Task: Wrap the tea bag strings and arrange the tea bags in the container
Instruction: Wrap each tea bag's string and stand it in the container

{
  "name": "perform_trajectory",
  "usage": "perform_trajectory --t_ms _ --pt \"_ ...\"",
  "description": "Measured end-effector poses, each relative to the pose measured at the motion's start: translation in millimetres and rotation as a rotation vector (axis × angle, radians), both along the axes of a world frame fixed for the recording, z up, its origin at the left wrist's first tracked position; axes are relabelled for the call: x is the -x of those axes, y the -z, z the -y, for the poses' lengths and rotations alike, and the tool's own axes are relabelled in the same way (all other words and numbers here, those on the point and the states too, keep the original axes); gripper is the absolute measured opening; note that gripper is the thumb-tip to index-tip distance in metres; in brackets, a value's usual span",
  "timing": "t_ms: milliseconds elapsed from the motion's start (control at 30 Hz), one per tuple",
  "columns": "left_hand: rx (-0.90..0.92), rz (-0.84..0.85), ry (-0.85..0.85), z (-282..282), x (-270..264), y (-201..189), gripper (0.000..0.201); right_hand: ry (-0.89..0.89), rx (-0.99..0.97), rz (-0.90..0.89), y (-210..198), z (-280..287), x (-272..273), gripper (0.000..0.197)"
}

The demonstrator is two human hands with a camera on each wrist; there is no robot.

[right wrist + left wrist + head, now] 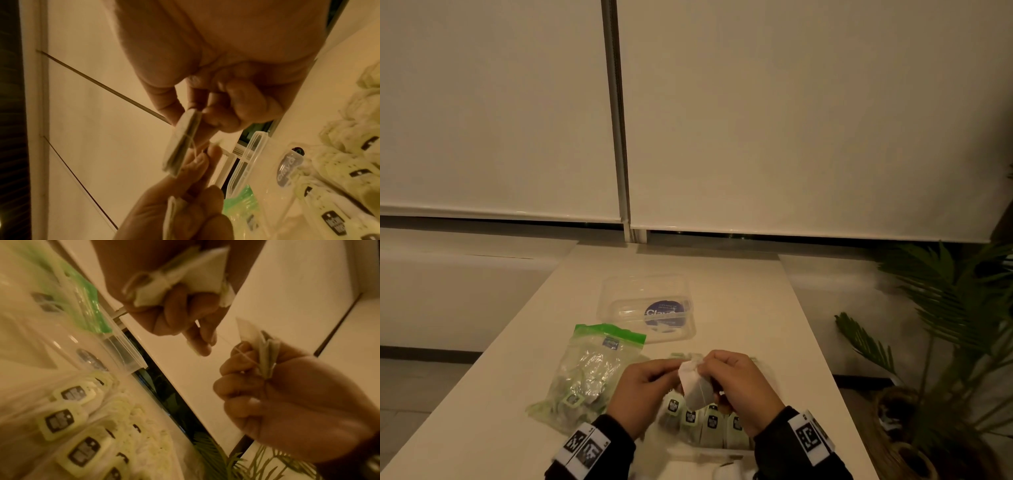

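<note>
White tea bag (pixel 697 383) between both hands' grip, above container (pixel 722 442).

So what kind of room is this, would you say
Probably a home or office room by a window, not clearly a kitchen: a pale table stands against lowered roller blinds, with a potted palm at the right.

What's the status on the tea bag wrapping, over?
Right hand pinches tea bag; left hand pinches its string, partly wound. Wrapped tea bags lined in container below. Nothing in the way.
</note>
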State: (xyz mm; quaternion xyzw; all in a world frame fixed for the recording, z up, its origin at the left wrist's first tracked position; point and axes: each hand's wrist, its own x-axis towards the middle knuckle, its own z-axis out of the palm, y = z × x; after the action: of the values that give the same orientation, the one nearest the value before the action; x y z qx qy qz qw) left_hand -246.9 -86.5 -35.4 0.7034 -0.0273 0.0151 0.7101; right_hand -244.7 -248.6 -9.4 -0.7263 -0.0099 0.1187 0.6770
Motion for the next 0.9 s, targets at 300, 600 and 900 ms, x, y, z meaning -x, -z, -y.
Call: perform_trajectory --t_ms 300,600,900 --pt "0.174 -0.02 -0.076 2.5 6.1 -11.8 0.017 -0.02 0.05 0.037 5.0 -4.5 6.2 0.035" --pt "0.191 0.069 -0.028 0.3 7.2 -23.2 0.023 -0.009 0.063 0.013 6.0 -4.1 5.4 0.039" --pt "-0.018 0.094 0.083 -15.6 9.1 -16.9 0.026 -0.055 0.019 0.052 3.4 -1.7 7.2 0.027"
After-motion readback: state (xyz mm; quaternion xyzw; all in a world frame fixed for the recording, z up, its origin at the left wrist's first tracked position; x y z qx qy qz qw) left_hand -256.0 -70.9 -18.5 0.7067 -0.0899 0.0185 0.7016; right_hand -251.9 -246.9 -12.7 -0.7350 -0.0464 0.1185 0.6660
